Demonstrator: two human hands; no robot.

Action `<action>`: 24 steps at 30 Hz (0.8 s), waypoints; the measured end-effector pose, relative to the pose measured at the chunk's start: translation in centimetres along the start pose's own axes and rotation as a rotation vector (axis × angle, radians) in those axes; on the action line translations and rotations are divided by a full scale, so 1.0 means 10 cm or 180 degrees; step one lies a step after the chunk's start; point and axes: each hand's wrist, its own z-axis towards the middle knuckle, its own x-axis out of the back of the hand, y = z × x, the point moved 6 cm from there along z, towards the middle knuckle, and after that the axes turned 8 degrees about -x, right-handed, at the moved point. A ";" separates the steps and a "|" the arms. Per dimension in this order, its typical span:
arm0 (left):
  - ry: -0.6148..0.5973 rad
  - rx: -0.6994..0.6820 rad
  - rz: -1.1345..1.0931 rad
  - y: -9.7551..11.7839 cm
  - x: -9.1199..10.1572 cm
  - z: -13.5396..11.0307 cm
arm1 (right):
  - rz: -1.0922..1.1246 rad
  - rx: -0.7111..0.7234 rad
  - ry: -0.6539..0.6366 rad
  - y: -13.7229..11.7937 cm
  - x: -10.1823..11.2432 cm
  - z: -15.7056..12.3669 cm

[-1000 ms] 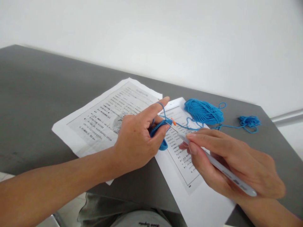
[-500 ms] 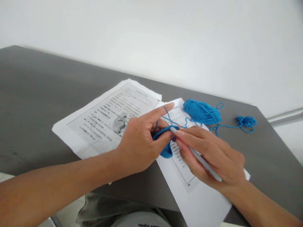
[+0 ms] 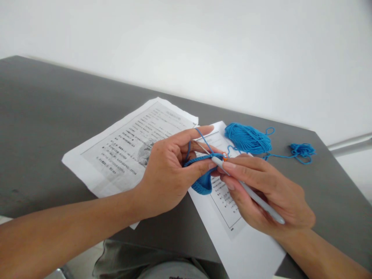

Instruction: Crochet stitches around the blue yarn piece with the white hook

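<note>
Head view: left hand (image 3: 168, 172) pinches blue crocheted piece (image 3: 203, 184) at frame centre; right hand (image 3: 273, 190) grips grey hook (image 3: 252, 195), lower right.

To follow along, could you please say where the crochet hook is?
The crochet hook is right of centre in the head view, in the right hand, its shaft by the blue crocheted piece.

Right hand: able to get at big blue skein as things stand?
Likely yes: the skein lies just beyond the right hand, with nothing bulky between. That hand holds the crochet hook, though, so grasping may be awkward.
</note>
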 end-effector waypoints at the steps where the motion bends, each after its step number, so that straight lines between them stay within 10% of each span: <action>1: 0.0008 0.0007 -0.0027 0.00 0.00 0.00 | -0.0015 -0.0016 0.0007 0.00 0.00 -0.01; 14: 0.0144 0.0347 -0.0612 -0.03 0.03 0.05 | -0.0250 -0.0008 -0.0002 -0.05 0.06 -0.01; 24: 0.0259 0.0788 -0.0895 -0.08 0.02 0.06 | -0.1534 0.1055 -0.0397 -0.30 -0.09 0.03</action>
